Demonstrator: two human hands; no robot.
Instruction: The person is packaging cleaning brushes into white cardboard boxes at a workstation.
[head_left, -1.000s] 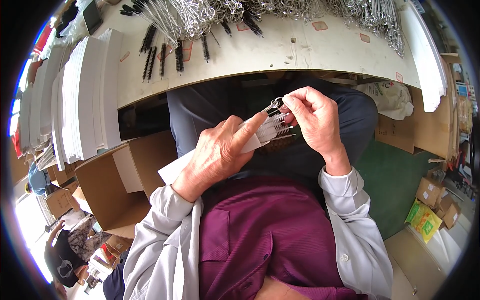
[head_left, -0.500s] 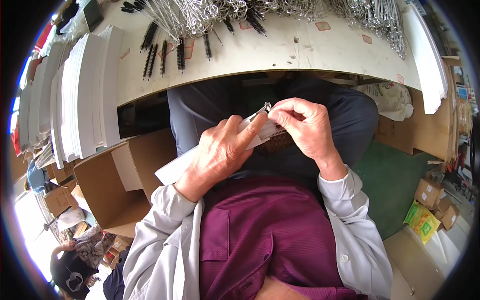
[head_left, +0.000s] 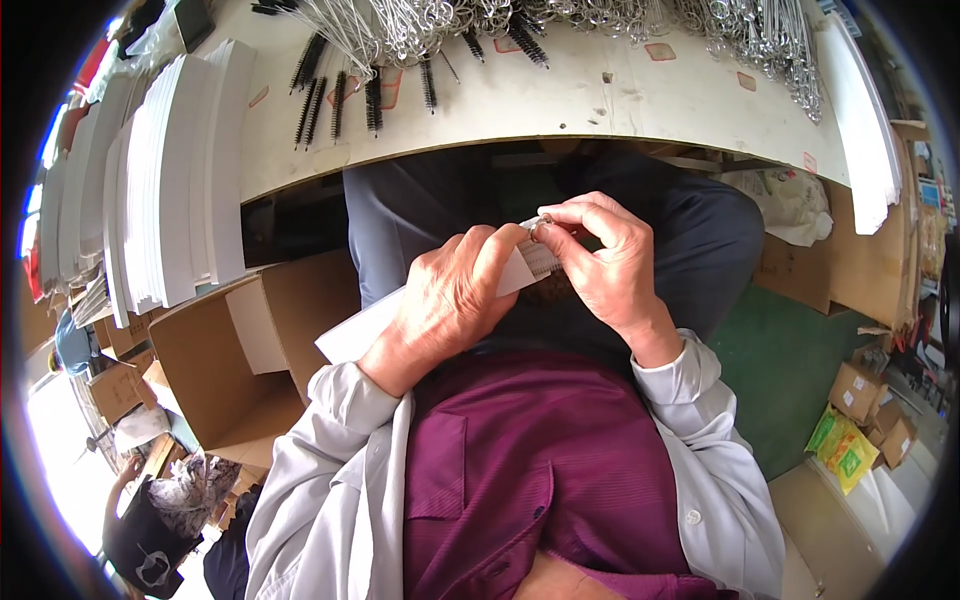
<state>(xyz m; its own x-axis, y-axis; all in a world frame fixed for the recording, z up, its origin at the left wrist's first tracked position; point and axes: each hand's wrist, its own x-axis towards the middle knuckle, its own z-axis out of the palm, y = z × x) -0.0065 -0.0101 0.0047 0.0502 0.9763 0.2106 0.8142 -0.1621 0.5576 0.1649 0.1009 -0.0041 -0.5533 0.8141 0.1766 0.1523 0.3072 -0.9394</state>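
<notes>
My left hand [head_left: 450,300] grips a long white paper sleeve [head_left: 360,335] over my lap, its far end pointing up to the right. My right hand [head_left: 605,265] pinches the wire ring ends of a small bundle of brushes [head_left: 541,226] at the mouth of that sleeve. Most of the bundle is hidden inside the sleeve and behind my fingers. Both hands touch each other just below the front edge of the white worktable [head_left: 560,100].
Loose wire-handled black brushes [head_left: 370,95] and a heap of wire brushes [head_left: 480,15] lie on the table. Stacks of white sleeves [head_left: 170,180] stand at left, more [head_left: 860,120] at right. An open cardboard box [head_left: 235,350] sits by my left knee. Another person [head_left: 150,530] is at lower left.
The brush bundle has slid deeper into the white sleeve; its black bristle part no longer shows. My right hand has closed in over the sleeve's mouth toward my left hand.
</notes>
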